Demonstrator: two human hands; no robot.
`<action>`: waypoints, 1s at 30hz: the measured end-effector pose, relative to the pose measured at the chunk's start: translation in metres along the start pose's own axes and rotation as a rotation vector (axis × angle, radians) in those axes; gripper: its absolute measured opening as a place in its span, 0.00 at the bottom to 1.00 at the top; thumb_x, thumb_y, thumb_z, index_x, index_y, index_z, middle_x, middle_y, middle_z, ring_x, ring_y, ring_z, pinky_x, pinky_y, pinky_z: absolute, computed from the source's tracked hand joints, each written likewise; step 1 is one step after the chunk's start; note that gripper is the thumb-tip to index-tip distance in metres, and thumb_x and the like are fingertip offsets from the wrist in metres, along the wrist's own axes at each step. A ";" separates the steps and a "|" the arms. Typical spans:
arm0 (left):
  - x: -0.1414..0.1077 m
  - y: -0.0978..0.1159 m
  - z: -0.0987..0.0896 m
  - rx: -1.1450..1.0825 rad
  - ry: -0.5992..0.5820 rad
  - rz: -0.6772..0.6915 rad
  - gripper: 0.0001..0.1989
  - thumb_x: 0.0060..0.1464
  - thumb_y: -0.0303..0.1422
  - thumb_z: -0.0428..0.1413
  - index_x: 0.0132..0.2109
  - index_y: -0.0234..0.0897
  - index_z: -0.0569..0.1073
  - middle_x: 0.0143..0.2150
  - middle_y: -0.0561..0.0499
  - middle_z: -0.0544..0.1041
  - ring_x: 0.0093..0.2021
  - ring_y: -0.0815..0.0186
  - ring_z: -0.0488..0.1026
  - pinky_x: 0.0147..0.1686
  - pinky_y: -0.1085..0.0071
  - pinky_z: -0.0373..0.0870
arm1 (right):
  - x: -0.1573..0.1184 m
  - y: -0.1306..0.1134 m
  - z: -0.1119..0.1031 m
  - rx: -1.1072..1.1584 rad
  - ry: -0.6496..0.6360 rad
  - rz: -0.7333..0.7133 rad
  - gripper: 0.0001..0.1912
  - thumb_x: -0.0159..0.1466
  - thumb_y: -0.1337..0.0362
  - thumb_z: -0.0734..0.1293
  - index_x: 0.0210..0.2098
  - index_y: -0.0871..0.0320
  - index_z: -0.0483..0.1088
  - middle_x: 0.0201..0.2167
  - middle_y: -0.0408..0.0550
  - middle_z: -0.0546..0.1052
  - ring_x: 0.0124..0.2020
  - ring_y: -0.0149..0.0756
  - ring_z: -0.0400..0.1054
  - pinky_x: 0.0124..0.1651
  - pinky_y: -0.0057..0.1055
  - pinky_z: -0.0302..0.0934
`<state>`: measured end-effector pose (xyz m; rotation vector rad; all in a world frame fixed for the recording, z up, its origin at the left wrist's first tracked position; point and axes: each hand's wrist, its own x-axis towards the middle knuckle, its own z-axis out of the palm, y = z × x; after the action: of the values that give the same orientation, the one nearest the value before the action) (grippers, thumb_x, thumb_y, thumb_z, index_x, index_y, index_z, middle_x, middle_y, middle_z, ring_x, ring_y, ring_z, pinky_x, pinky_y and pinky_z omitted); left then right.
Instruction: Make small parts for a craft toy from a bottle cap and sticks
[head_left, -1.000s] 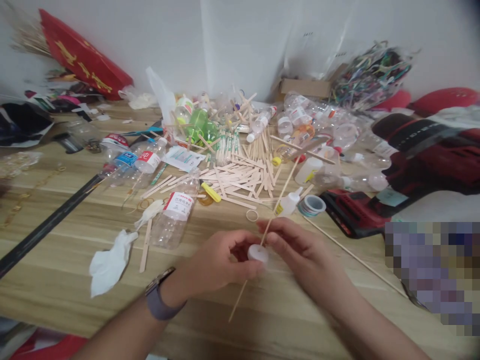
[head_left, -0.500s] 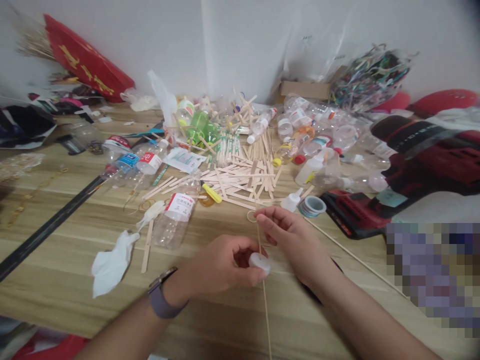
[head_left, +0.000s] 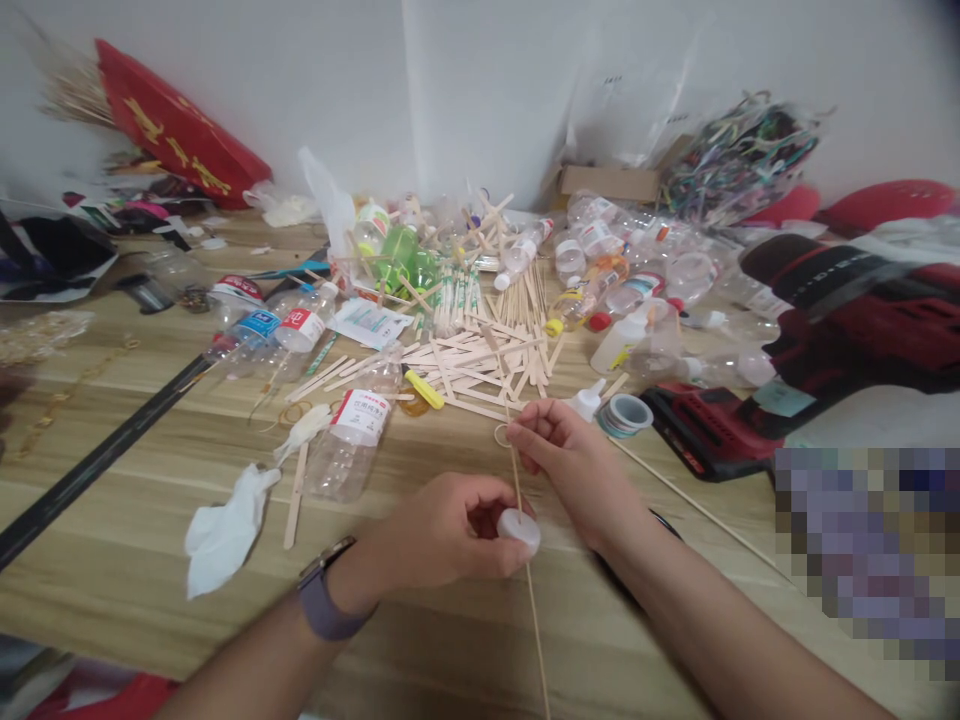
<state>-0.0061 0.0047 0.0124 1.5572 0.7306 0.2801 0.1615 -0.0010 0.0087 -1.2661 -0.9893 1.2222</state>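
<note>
A small round white cap [head_left: 519, 531] is pinched between the thumb and fingers of my left hand [head_left: 457, 530]. A long thin wooden stick [head_left: 535, 625] passes through the cap and runs down toward the near edge of the view. Above the cap, my right hand [head_left: 566, 460] pinches the upper part of this stick between thumb and fingertips. A small pale ring [head_left: 502, 435] shows beside my right fingertips. To the left, a clear bottle with a red and white label [head_left: 358, 418] lies on the wooden table [head_left: 360, 620].
Flat wooden sticks [head_left: 480, 365] lie heaped beyond my hands. Plastic bottles [head_left: 596, 235] are piled behind them. At the right are a red and black power drill [head_left: 862, 300] and a tape roll [head_left: 625, 414]. A white tissue [head_left: 229, 530] and a black bar [head_left: 105, 455] lie leftward.
The upper end of the stick has tilted slightly left, and my right hand has shifted slightly left and up with it. My left hand stays nearly in place on the cap.
</note>
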 end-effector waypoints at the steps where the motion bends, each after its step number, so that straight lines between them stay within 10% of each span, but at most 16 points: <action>1: 0.001 -0.001 0.000 -0.016 0.011 -0.005 0.08 0.49 0.35 0.59 0.34 0.34 0.72 0.27 0.56 0.67 0.28 0.71 0.61 0.26 0.76 0.57 | -0.001 0.000 0.000 0.013 -0.002 0.005 0.18 0.53 0.55 0.74 0.32 0.56 0.63 0.21 0.33 0.64 0.22 0.25 0.54 0.25 0.26 0.49; 19: 0.016 -0.016 -0.010 -0.237 0.298 0.094 0.14 0.55 0.40 0.58 0.43 0.35 0.76 0.29 0.55 0.72 0.27 0.71 0.65 0.30 0.74 0.65 | -0.017 0.011 0.003 -0.032 -0.055 0.038 0.19 0.57 0.47 0.69 0.33 0.56 0.63 0.23 0.37 0.64 0.23 0.27 0.55 0.26 0.27 0.51; 30: 0.017 -0.014 -0.006 -0.135 0.442 0.052 0.19 0.50 0.44 0.59 0.45 0.36 0.74 0.34 0.52 0.76 0.30 0.67 0.69 0.31 0.71 0.68 | -0.053 0.016 -0.003 -0.249 -0.337 0.099 0.19 0.62 0.50 0.65 0.22 0.56 0.63 0.19 0.39 0.64 0.23 0.29 0.53 0.25 0.28 0.46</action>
<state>-0.0008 0.0188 -0.0044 1.4003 0.9915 0.7129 0.1557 -0.0547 -0.0016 -1.3380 -1.3699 1.4549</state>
